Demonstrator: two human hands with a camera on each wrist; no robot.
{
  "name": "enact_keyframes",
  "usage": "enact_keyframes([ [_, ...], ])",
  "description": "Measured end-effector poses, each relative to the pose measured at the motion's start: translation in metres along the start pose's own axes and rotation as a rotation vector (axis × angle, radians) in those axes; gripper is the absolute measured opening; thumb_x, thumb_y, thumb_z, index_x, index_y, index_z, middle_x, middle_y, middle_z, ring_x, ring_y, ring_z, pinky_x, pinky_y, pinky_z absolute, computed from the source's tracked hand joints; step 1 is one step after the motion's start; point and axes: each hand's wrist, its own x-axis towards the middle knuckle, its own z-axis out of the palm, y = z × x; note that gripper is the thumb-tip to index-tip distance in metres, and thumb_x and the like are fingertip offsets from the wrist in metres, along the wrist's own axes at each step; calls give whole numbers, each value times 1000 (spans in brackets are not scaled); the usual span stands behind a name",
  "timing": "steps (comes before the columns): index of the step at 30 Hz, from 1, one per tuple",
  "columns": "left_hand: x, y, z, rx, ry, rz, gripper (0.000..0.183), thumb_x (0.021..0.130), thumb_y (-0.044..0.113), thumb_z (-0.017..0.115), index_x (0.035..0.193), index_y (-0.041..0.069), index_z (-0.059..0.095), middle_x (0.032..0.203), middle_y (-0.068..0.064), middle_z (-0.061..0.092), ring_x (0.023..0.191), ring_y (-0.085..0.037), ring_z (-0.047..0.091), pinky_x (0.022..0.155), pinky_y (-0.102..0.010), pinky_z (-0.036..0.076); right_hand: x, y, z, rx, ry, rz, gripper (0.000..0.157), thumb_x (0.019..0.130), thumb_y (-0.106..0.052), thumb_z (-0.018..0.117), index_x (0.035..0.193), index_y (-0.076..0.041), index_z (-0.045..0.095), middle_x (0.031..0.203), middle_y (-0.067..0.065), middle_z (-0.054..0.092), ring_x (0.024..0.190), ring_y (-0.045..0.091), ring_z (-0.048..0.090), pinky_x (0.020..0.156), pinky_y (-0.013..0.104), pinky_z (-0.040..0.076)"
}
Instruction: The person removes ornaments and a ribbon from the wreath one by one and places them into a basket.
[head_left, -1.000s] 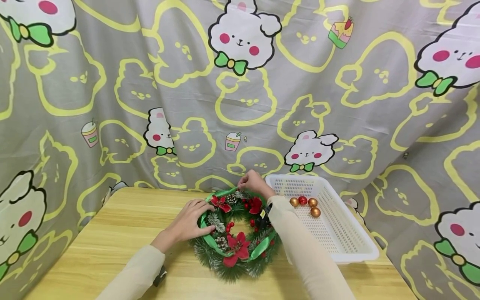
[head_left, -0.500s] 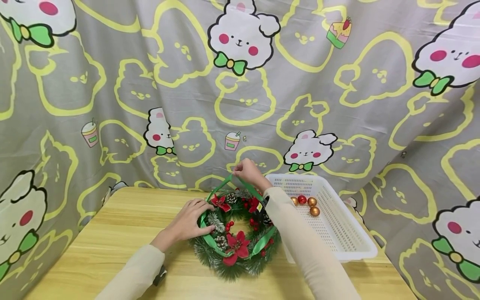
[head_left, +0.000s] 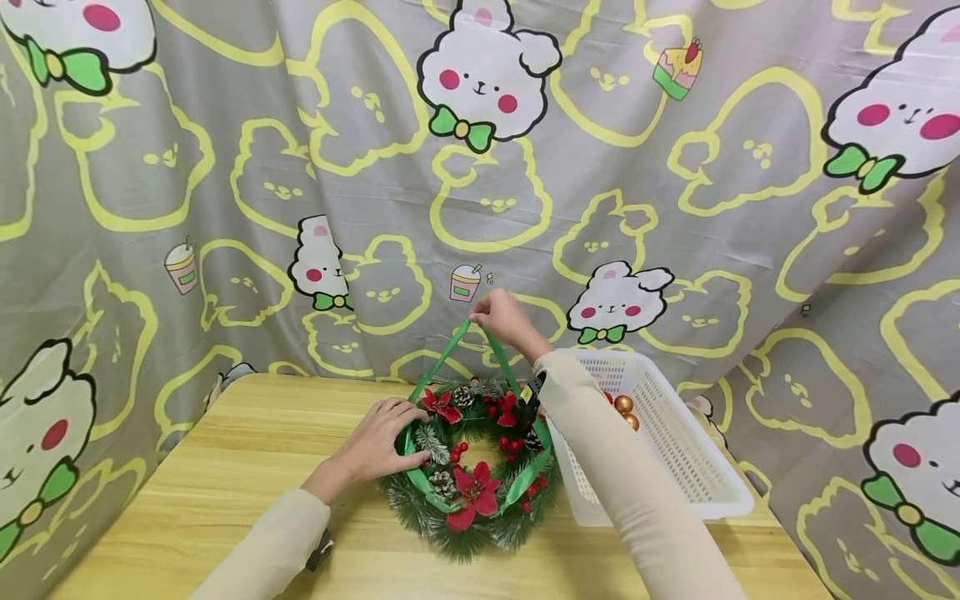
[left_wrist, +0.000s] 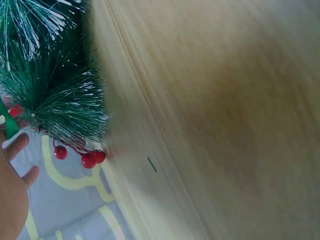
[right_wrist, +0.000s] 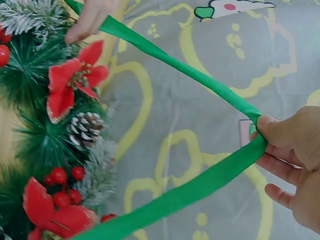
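A Christmas wreath (head_left: 457, 537) with red poinsettias, berries and pinecones lies on the wooden table. My left hand (head_left: 375, 442) grips its left side, thumb over the frosted sprigs. A green ribbon (head_left: 446, 354) runs along the wreath and rises from it in a tall loop. At the loop's peak, my right hand (head_left: 501, 317) pinches the ribbon. The right wrist view shows the ribbon (right_wrist: 200, 80) stretched to a point at the right hand's (right_wrist: 300, 165) thumb and fingers. In the left wrist view, part of the left hand (left_wrist: 12, 200) appears beside the wreath's needles (left_wrist: 65, 105).
On the right stands a white plastic basket (head_left: 675, 467) holding gold baubles (head_left: 624, 404) and a red one, partly hidden by the right sleeve. A small dark object (head_left: 321, 552) lies by the left sleeve. A patterned curtain (head_left: 390, 208) hangs behind the table (head_left: 247, 450).
My right hand has lifted the ribbon up from the wreath's back edge into a taller, tighter loop. The left hand has stayed on the wreath's left side.
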Motion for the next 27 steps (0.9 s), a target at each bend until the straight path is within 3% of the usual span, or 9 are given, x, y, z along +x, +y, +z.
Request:
enact_keyframes([
  [6,0,0,1,4,3,0,55,78,67,56,116,26,59,119,7,57,121,-20,44,105,-46,30,0,-1,-18,4,14,-1,15,90,-18,63,90,-6,73,89,10,72,75,17,64,68,32,52],
  [13,0,-1,2,7,7,-5,56,78,68,56,116,26,59,117,8,57,119,-19,44,105,-46,31,0,12,-36,163,-23,-26,18,89,-15,64,94,0,72,91,14,71,78,20,64,71,31,51],
  [19,1,-2,3,20,7,-6,56,78,69,54,116,27,59,117,9,56,120,-19,44,105,-46,31,-6,31,-51,268,-120,4,17,88,-18,66,95,-4,73,99,10,71,97,20,62,85,35,50],
  [27,1,-1,2,21,-4,-10,56,78,69,54,116,28,59,118,8,56,120,-18,44,105,-46,30,-21,57,-74,295,-272,76,20,89,-18,64,101,-3,72,107,17,67,98,21,60,83,35,51],
])
